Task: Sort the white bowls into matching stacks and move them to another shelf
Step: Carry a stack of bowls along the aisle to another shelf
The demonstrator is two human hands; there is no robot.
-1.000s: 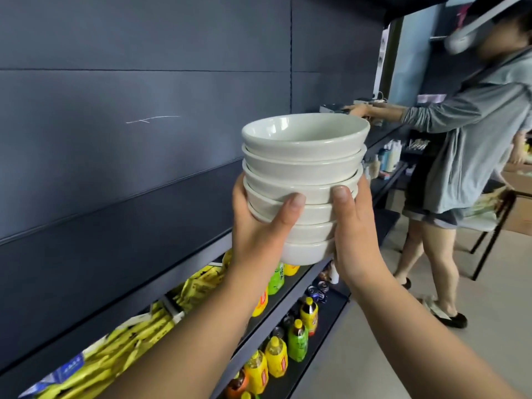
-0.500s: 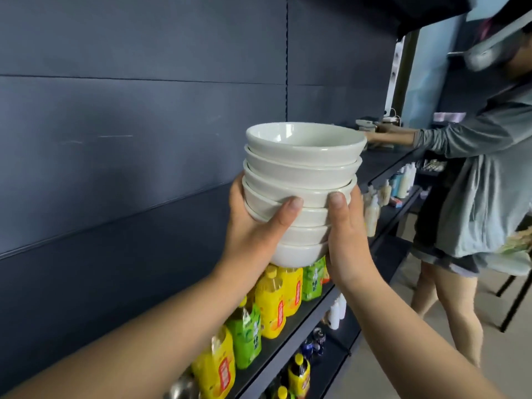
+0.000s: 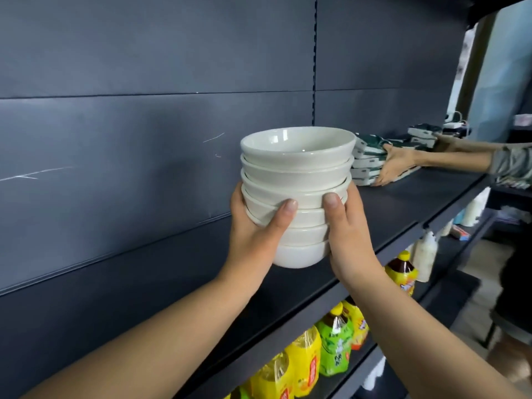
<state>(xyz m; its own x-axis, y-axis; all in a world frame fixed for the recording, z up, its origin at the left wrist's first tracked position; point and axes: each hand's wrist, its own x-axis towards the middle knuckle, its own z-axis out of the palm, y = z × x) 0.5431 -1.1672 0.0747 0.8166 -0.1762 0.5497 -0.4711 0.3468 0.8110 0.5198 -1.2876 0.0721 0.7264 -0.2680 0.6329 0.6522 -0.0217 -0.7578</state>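
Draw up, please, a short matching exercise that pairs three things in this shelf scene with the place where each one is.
Things:
1. stack of white bowls
2. green bottle
3. green-and-white packs

Places:
A. beneath the dark shelf
B. between the left hand and the right hand
C. on the dark shelf, touched by another person's hand

Pairs: 1-B, 2-A, 3-C.
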